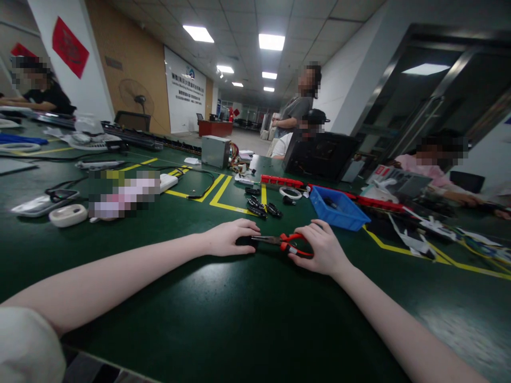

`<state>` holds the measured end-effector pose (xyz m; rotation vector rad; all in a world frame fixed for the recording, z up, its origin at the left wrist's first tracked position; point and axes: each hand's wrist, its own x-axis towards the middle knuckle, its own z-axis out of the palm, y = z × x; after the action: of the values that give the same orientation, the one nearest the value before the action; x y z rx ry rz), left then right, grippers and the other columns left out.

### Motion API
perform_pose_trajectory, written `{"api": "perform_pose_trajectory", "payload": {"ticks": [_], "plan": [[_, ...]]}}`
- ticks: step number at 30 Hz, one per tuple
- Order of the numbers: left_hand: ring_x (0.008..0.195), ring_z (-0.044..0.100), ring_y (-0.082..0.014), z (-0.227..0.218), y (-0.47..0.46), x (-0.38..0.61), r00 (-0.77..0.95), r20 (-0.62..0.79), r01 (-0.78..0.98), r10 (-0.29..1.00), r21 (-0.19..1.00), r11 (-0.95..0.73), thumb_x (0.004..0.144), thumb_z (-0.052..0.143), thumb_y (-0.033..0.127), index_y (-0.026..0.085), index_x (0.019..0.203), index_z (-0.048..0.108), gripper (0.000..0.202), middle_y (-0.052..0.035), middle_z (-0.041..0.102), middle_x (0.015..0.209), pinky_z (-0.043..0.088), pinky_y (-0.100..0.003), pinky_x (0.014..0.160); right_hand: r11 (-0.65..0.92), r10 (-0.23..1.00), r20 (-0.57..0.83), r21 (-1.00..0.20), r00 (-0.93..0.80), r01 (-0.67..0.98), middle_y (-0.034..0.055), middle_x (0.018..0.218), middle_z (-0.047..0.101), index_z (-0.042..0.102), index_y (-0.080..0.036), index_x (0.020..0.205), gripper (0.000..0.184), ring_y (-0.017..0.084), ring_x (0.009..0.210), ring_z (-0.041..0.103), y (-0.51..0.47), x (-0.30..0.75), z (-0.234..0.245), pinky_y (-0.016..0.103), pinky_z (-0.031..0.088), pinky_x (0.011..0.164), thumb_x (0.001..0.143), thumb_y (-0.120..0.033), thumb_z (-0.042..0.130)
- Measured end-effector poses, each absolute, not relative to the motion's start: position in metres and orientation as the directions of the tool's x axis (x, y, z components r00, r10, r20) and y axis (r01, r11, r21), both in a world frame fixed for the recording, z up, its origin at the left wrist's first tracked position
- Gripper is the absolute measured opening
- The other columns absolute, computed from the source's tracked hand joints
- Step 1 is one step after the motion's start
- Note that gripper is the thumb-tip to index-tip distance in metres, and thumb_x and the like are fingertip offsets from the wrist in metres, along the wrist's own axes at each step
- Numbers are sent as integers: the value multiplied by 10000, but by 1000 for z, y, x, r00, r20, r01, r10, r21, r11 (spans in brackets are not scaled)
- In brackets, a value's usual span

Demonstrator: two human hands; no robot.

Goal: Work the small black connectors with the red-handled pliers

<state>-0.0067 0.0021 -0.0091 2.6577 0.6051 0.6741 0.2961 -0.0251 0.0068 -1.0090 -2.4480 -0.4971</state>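
Nearest me, two bare forearms stretch out over the dark green bench (239, 330). The left hand (229, 238) lies palm down, fingers bunched over a small dark piece (244, 242) at their tips. I cannot tell whether its grip has closed on that piece. Just beside it, the right hand (324, 251) has its grip wrapped round the handles of the red-handled long-nose pliers (285, 243), clamped on them. The pliers lie low on the bench between the two hands, their thin metal nose pointing at the left fingertips and touching, or nearly touching, the dark piece. As I judge it, the work is at an early stage. The tool is in hand and at the piece, and nothing looks cut, bent or pulled free yet.

A little beyond are a cluster of small black plastic clips (261, 206), a white ring of tape (290, 192) and a blue plastic tray (343, 221), all well apart from the hands. Yellow tape lines (219, 192) mark the bench. Farther back stand a grey metal box (214, 151) with coloured wires and a black computer case (319, 155). Other people sit and stand at the far end, busy with their own things.
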Motion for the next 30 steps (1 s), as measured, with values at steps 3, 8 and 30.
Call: {"api": "perform_pose_trajectory", "payload": {"ticks": [3,8,30], "plan": [[1256,501,-253,-9,2,-6,796,375,321,474,402,-858,877,655,336,190,1260,591,415,-109,547,1331,428,-391,1062,670,586,493,152,-643,727,103,938,686,599,-173,1057,499,270,885,630,-24,296,6,498,371,977,716,-528,681],[1209,529,-241,-10,3,-6,797,388,311,463,394,-865,887,639,336,185,1240,592,387,-114,556,1304,443,-377,1028,663,608,456,159,-650,732,100,945,693,604,-175,1100,474,266,892,625,-25,293,7,486,387,954,731,-464,672],[1219,498,-264,-9,-5,-4,737,485,483,472,111,-869,883,607,342,175,1019,604,216,-120,534,1310,333,-444,1070,644,595,491,182,-637,743,87,890,696,609,-170,974,369,236,794,605,-28,290,9,432,390,856,758,-466,650]]}}
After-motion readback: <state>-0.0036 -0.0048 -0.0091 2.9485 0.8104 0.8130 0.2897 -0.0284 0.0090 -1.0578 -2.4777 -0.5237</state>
